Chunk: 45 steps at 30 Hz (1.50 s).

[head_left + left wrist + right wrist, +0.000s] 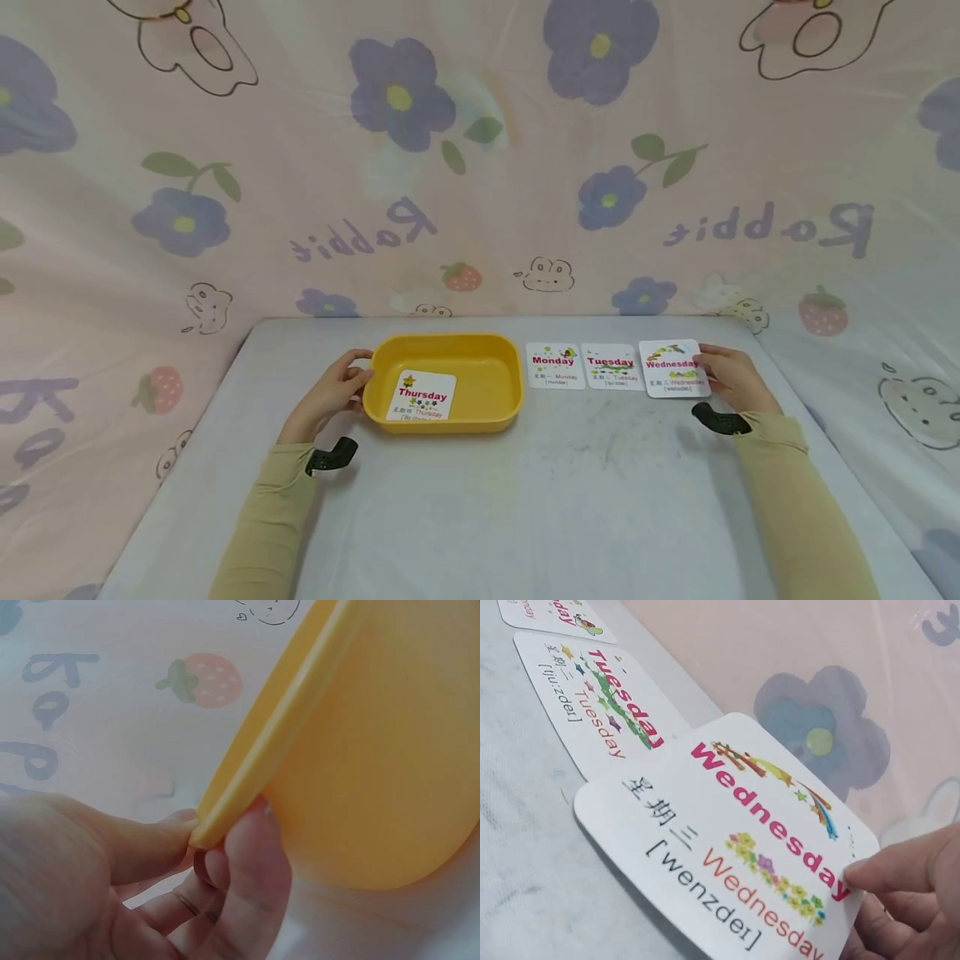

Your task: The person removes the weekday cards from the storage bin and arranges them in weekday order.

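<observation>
Wednesday card at right end of row, print upright in head view, long axis hard to tell; right hand pinches its right edge. Tuesday card just left, Monday card beyond. Next, yellow tray, long axis left to right, Thursday card slanted inside; left hand pinches tray's left rim. Right wrist view: Wednesday card hides Tuesday card's corner, phonetic line sharper. Left wrist view: thumb, fingers on opposite rim sides.

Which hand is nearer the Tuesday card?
Right. The right hand holds the Wednesday card beside the Tuesday card; the left hand grips the tray, farther off to the left.
</observation>
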Motion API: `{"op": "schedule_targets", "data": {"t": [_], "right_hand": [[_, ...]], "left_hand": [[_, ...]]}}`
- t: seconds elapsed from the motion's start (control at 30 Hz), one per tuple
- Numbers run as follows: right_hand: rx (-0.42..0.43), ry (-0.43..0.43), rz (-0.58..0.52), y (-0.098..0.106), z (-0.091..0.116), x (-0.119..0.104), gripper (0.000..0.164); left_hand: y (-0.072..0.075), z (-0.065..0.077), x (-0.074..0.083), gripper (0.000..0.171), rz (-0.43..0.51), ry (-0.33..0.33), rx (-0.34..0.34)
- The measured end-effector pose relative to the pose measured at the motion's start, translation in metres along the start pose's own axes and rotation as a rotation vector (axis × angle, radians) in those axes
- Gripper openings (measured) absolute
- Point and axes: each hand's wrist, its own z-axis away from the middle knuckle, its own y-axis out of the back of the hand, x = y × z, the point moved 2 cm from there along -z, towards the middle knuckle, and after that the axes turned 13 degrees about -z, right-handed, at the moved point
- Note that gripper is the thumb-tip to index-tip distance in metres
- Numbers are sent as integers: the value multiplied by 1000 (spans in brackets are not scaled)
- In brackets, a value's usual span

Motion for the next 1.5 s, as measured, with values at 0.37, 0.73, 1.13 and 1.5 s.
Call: {"op": "schedule_targets", "data": {"t": [0.37, 0.73, 1.13, 1.5], "right_hand": [[36, 27, 4, 0, -3, 1, 57], [146, 212, 248, 8, -13, 11, 52], [209, 293, 462, 3, -10, 9, 47], [218, 276, 497, 4, -17, 6, 43]], "left_hand": [[0, 0, -1, 42, -11, 5, 5], [-1, 0, -1, 43, -23, 18, 17], [-2, 0, 2, 41, -11, 14, 17], [-3, 0, 2, 41, -11, 26, 25]]}}
